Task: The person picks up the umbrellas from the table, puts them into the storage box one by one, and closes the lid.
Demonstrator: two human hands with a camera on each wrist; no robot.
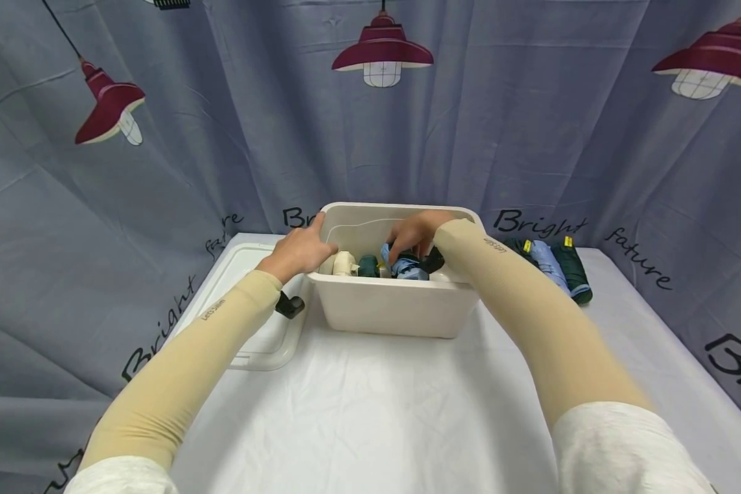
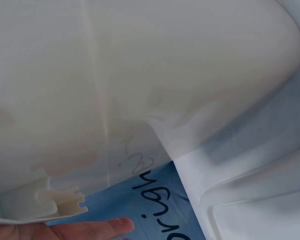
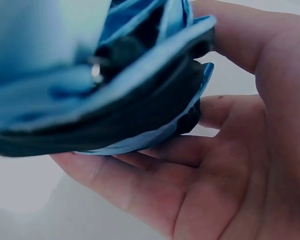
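The right hand [image 1: 415, 232] is down inside the bin [image 1: 395, 302], and its bent fingers and thumb grip the blue umbrella [image 1: 411, 272], which is directly under this hand. To the left of the hand, in the same bin, there are a green bundle [image 1: 368, 266] and, farther, a cream bundle [image 1: 344, 263]. The left hand [image 1: 299, 248] holds the left end of the bin's rim, with the thumb on the inner side. Under and left of this hand, the lid [image 1: 272, 339] lies on the desk [image 1: 358, 412]. To the right of the right hand, outside the bin, three more bundles [image 1: 549, 262] lie side by side.

In my judgement, the folds of the umbrella may unroll or catch on the green bundle, because they look loose and the grip takes only a part of them. Also the bin may slide, if the right hand pushes hard while the left hand holds only one end.

The right wrist view shows the fingers beneath the umbrella and a small metal tip among the folds; the head view hides these. The left wrist view shows one straight finger outside the rim, but nothing of the right hand.
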